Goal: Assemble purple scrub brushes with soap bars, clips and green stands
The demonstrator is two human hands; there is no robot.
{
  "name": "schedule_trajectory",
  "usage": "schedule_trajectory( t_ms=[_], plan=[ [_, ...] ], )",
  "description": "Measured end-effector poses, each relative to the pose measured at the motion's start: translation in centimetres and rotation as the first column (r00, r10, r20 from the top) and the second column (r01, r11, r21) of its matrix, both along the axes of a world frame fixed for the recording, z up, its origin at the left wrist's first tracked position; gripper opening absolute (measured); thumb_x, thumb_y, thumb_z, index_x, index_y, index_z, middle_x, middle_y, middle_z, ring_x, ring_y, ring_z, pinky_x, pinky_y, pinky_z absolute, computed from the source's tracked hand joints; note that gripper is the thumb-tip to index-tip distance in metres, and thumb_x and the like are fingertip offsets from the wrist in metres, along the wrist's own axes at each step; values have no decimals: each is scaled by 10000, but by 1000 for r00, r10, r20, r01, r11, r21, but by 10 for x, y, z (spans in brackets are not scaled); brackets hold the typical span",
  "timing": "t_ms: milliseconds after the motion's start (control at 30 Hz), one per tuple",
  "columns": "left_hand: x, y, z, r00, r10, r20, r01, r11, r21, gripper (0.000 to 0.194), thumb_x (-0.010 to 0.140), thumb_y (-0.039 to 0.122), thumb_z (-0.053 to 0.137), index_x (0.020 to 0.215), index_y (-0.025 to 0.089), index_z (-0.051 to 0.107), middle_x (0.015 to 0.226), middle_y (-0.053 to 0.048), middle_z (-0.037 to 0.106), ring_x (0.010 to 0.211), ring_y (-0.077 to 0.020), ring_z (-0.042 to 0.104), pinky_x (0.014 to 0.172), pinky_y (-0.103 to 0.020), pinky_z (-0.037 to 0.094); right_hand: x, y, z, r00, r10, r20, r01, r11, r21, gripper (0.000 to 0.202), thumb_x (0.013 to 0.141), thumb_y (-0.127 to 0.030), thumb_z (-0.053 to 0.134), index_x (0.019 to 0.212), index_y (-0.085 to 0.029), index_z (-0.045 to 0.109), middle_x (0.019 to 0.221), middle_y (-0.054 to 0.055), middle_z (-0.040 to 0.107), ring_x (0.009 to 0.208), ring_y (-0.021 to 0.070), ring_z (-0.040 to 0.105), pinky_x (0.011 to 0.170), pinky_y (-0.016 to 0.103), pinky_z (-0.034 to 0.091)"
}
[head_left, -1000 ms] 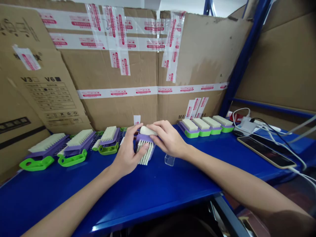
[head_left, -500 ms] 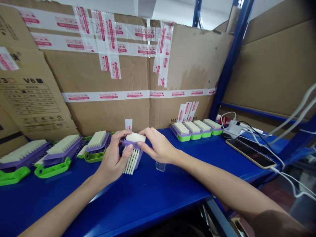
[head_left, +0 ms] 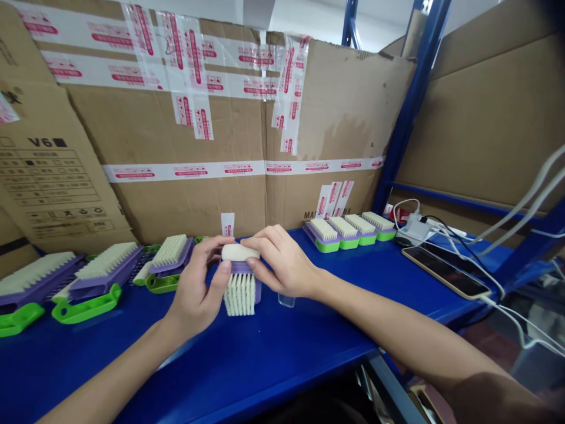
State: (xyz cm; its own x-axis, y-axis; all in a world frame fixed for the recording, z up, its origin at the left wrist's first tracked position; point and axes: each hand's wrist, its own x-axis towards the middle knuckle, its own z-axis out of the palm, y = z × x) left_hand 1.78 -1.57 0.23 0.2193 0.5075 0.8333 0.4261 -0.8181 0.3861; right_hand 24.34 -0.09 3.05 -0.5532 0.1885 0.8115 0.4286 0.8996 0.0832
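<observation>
Between my hands is a purple brush head (head_left: 241, 293) with cream bristles facing me. A smooth white rounded piece (head_left: 239, 253) lies across its upper end. My left hand (head_left: 202, 280) is closed around the brush's left side, thumb near the white piece. From the right, my right hand (head_left: 282, 259) grips the brush's upper right, its fingertips touching the white piece. The fingers behind the brush are hidden. Just under my right hand, a small clear plastic piece (head_left: 286, 301) rests on the blue table (head_left: 265, 353).
Purple brush heads (head_left: 106, 262) with green handles (head_left: 88, 306) line the left. Several green-and-purple brushes (head_left: 344, 232) stand bristles-up at the back right. A phone (head_left: 444, 271) and a power strip with cables (head_left: 417, 228) lie at right. Taped cardboard (head_left: 198, 200) walls the back.
The brush has turned between my hands, so its bristles now point more squarely toward me. My left thumb has shifted left and the white piece shows more from its side.
</observation>
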Motion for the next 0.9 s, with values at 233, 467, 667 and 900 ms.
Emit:
schedule_trajectory(
  t_ms=[233, 467, 667, 900],
  plan=[
    [1, -4, 6, 998, -48, 44, 50, 997, -63, 258, 1059, 344, 598, 1303, 260, 599, 1229, -84, 662, 1124, -249, 700, 957, -402, 634, 2, 2, -3, 1000, 26, 12, -26, 1000, 6, 308, 1139, -303, 441, 1408, -200, 550, 1271, 148, 666, 1171, 271, 606, 993, 467, 541],
    [1, -2, 8, 998, -44, 42, 47, 995, -87, 228, 1043, 365, 645, 1238, 252, 615, 1160, -60, 658, 1067, -221, 697, 917, -349, 630, 2, 0, -2, 999, 46, 12, -45, 999, -11, 305, 1147, -321, 442, 1406, -197, 545, 1289, 153, 677, 1206, 269, 611, 1021, 470, 539],
    [3, 0, 11, 1000, -8, 14, 9, 998, -69, 183, 1076, 397, 597, 1183, 251, 625, 1089, -39, 654, 968, -194, 674, 838, -317, 613, -2, 2, -4, 996, 77, -42, -79, 996, -46, 257, 1166, -357, 425, 1326, -185, 531, 1232, 135, 714, 1139, 252, 625, 993, 455, 524],
    [0, 9, 12, 1000, 0, 16, 1, 996, -94, 214, 1071, 449, 609, 1153, 255, 647, 1046, -23, 640, 918, -180, 661, 770, -289, 603, -2, 2, 0, 997, 41, -59, -47, 992, -120, 236, 1166, -360, 423, 1279, -195, 549, 1229, 124, 694, 1104, 252, 606, 993, 447, 509]
  ],
)
